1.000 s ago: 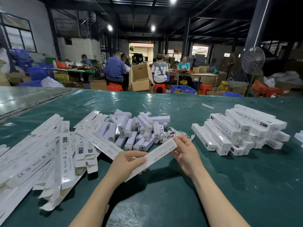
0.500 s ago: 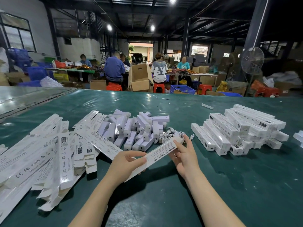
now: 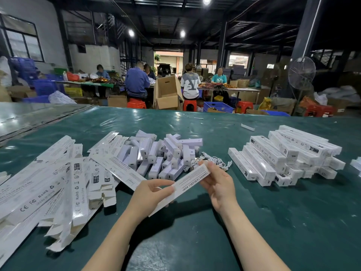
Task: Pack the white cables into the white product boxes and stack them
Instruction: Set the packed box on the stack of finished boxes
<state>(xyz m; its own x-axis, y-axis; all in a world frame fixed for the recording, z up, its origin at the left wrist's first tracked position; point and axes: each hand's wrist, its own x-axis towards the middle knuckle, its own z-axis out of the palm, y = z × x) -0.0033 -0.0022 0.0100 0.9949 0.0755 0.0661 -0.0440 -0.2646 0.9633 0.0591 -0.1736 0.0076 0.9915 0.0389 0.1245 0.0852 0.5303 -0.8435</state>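
Two bare forearms reach forward over a dark green worktop [image 3: 273, 222]. Both hands hold one long, flat white product box [image 3: 187, 184], which slants from lower left to upper right just above the worktop. The left hand [image 3: 148, 196] has its grip closed on the box's lower half, thumb on the printed top face and fingers curled beneath. The right hand [image 3: 218, 184] has its grip closed on the upper end, palm turned toward the camera and fingertips pinching the end.

To the left lies a wide, loose spread of flattened box blanks [image 3: 58, 184], overlapping one another, printed with small symbols and text.

Just beyond the hands, touching the far end of the held box in this view, is a small tangle of white cables [image 3: 213, 160] resting on the worktop. Directly left of the cables sits a jumbled heap of small white rectangular units [image 3: 166, 153].

To the right, well apart from the hands, stands a stack of closed boxes [image 3: 287, 155] laid in crossing layers. A single small white piece [image 3: 247, 127] lies alone farther back.

Past the worktop's far edge, several people sit on red stools [image 3: 136, 104] at other tables, with an open cardboard carton [image 3: 168, 92], blue crates [image 3: 218, 107] and a standing fan [image 3: 301, 73] among them.
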